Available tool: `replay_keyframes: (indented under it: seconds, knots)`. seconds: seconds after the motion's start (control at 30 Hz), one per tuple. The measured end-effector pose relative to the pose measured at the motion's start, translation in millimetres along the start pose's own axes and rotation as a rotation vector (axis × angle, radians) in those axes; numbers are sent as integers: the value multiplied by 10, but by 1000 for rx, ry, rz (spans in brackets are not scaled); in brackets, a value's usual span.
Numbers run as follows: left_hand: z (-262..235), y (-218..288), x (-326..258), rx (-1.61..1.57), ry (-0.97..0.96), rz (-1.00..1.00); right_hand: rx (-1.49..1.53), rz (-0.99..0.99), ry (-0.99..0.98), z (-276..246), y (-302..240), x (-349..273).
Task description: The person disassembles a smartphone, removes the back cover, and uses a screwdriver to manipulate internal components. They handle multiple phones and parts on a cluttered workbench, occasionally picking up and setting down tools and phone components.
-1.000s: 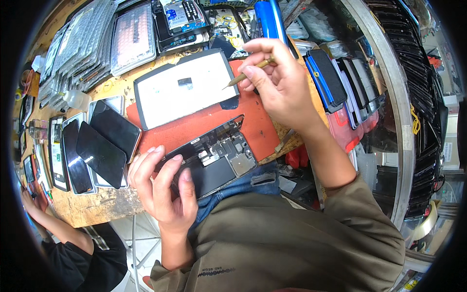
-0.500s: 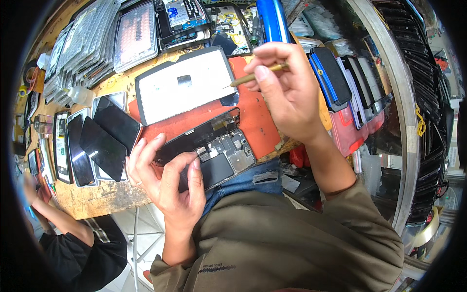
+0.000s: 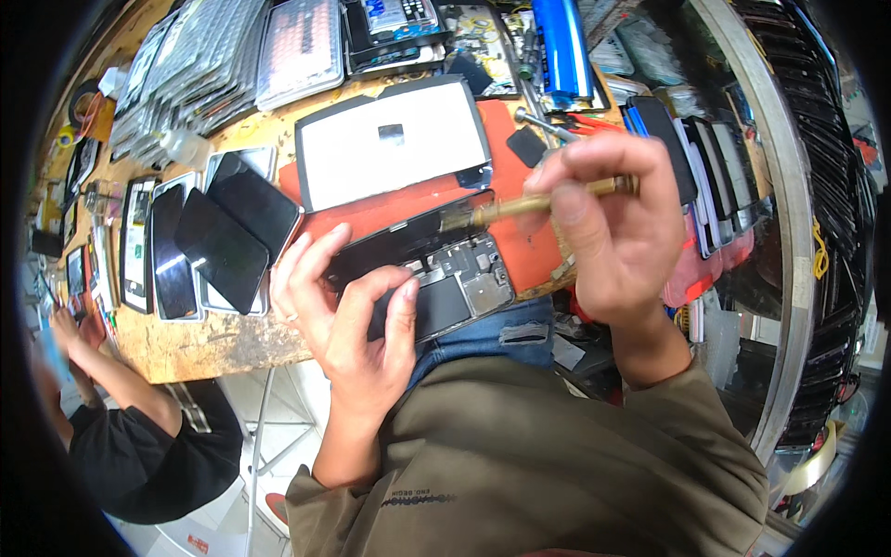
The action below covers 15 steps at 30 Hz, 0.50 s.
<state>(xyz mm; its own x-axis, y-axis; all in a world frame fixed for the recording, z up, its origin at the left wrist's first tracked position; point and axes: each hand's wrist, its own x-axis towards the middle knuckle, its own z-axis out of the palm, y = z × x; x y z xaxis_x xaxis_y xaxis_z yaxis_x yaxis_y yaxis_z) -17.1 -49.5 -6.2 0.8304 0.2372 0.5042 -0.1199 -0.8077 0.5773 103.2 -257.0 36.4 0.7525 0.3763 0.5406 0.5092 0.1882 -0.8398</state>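
An opened smartphone (image 3: 483, 284) lies tilted near the table's front edge, its circuit board and black battery bare. Its dark screen panel (image 3: 385, 243) is raised along the far side. My left hand (image 3: 357, 320) grips the phone's left end, fingers on the panel and thumb over the body. In my right hand (image 3: 626, 232) is a slim brass-coloured, pen-shaped tool (image 3: 520, 208), held between thumb and fingers. Its blurred tip points left and overlaps the raised panel; whether it touches, I cannot tell. Beneath is an orange-red work mat (image 3: 529, 243).
Behind the phone lies a white pad with a dark frame (image 3: 348, 162). Several dark phones (image 3: 223, 246) are stacked at left, near bubble-wrapped packets (image 3: 200, 65). A blue cylinder (image 3: 561, 51) and screwdriver (image 3: 543, 123) lie at the back. Another person's arm (image 3: 116, 376) is at lower left.
My right hand has lowered the tool from above the white pad to the phone's raised panel. My left hand keeps its grip. The whole view has shifted, moving the table contents rightward and slightly up.
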Motion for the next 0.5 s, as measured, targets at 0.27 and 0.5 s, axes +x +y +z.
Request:
replay_keyframes:
  seconds: [0.27, 0.5]
  knots:
    - [-48, -24, 3, -27, -31, -19, -47, 143, -155, 174, -59, -158]
    - [-48, -28, -7, -41, -28, 8, -103, 119, -187, 158, -48, -166]
